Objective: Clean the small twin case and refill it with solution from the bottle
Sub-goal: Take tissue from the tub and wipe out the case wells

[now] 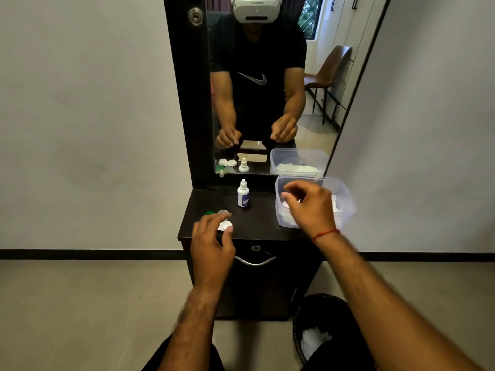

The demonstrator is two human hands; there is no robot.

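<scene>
On the glossy black dresser top [257, 223], the small white plastic twin case [224, 225] with round wells sits near the front-left edge, its green screw cap [209, 213] beside it. The left hand [211, 245] pinches the case. The right hand [308, 207], fingers loosely curled and holding nothing visible, hovers over the clear plastic tub [345, 207] of white tissues at the right edge. The white squeeze bottle [243, 194] stands upright mid-rear.

Bare dark tabletop [257, 223] between bottle [243, 193] and plastic tub [345, 194]; twin case [223, 222] seemingly crowding left edge.
</scene>
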